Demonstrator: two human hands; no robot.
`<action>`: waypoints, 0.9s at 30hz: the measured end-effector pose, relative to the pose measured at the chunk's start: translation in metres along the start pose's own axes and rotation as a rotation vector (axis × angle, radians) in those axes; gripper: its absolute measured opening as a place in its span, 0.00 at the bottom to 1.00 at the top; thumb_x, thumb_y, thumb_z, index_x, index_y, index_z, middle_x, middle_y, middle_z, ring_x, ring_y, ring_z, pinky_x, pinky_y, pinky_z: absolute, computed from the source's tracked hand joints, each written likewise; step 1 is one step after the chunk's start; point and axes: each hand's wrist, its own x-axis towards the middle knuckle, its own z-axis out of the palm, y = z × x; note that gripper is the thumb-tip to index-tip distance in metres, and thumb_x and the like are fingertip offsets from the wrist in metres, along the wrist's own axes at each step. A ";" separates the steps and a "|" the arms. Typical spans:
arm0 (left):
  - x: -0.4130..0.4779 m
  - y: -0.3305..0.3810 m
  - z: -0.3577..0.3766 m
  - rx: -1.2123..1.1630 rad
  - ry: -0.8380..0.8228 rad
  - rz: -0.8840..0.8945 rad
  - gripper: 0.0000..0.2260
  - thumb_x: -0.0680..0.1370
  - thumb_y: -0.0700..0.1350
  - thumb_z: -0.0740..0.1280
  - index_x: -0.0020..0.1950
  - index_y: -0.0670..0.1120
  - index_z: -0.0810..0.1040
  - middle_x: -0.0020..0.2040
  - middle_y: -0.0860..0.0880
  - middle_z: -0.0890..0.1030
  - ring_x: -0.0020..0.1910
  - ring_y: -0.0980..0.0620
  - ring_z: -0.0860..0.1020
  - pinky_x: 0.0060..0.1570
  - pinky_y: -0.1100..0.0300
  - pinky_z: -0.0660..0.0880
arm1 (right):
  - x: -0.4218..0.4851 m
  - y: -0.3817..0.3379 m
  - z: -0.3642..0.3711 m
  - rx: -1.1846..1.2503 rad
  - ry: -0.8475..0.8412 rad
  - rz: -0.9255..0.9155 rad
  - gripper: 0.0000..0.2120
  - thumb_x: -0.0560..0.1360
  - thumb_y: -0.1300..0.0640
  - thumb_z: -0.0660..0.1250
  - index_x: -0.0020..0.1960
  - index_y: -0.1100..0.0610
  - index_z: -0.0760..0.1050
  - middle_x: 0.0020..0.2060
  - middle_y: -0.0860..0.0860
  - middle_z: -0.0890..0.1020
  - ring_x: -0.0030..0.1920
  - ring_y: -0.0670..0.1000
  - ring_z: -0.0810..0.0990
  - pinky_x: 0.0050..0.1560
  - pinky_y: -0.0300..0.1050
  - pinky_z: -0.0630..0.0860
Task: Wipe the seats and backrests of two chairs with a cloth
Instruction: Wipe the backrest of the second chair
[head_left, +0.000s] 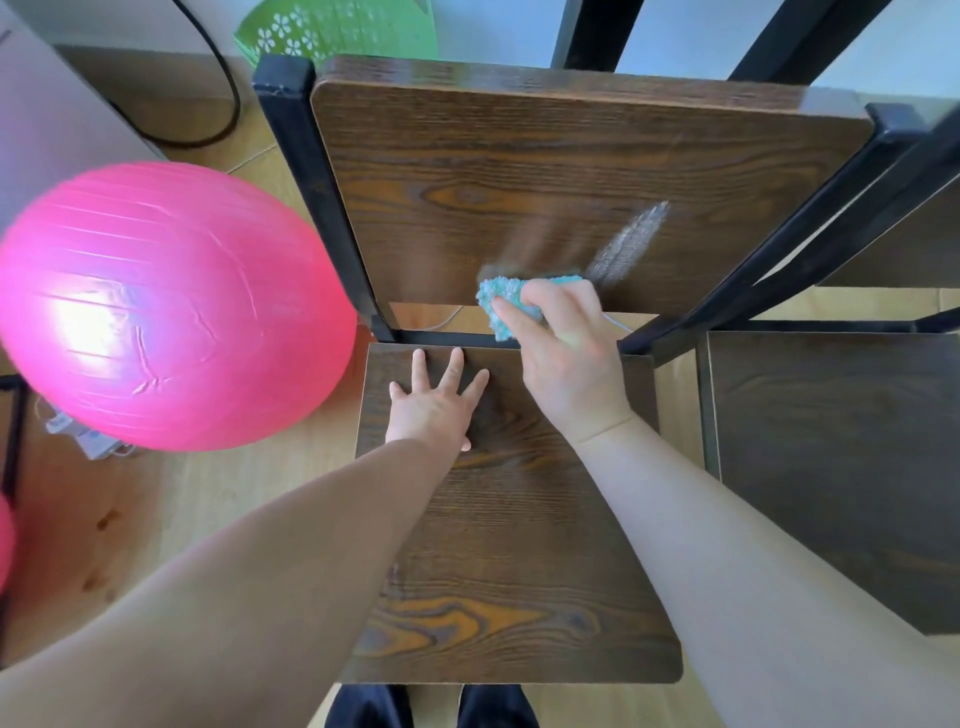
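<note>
While right hand (561, 353) grips fluffy turquoise cloth (501, 301) against dark wood-grain backrest (519, 182), left hand (436, 405) lies flat, fingers spread, on matching seat (519, 545); second chair (831, 441), beyond right hand, judged pending.

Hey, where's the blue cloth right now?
The cloth sits centre frame in the head view, gripped in the right hand at the bottom edge of the backrest, just above the seat where the left hand lies flat.
</note>
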 end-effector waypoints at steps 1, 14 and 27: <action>0.000 0.000 0.000 0.002 0.002 0.000 0.43 0.80 0.53 0.68 0.80 0.60 0.36 0.80 0.51 0.34 0.78 0.33 0.36 0.73 0.34 0.56 | -0.003 0.000 0.003 0.007 -0.023 0.003 0.12 0.77 0.68 0.63 0.56 0.60 0.82 0.49 0.56 0.81 0.48 0.58 0.73 0.42 0.53 0.79; -0.003 0.000 -0.002 -0.002 -0.024 -0.008 0.42 0.81 0.54 0.66 0.79 0.60 0.35 0.80 0.53 0.32 0.78 0.35 0.36 0.74 0.36 0.56 | 0.030 0.000 -0.106 0.028 0.106 0.045 0.14 0.82 0.61 0.60 0.57 0.63 0.83 0.48 0.60 0.81 0.48 0.58 0.75 0.48 0.43 0.74; -0.002 0.000 0.002 0.011 -0.022 -0.014 0.43 0.81 0.54 0.66 0.79 0.59 0.34 0.79 0.52 0.31 0.78 0.33 0.35 0.74 0.35 0.54 | 0.053 0.051 -0.095 -0.057 0.279 0.016 0.09 0.80 0.63 0.66 0.57 0.61 0.83 0.49 0.61 0.82 0.50 0.56 0.74 0.51 0.37 0.72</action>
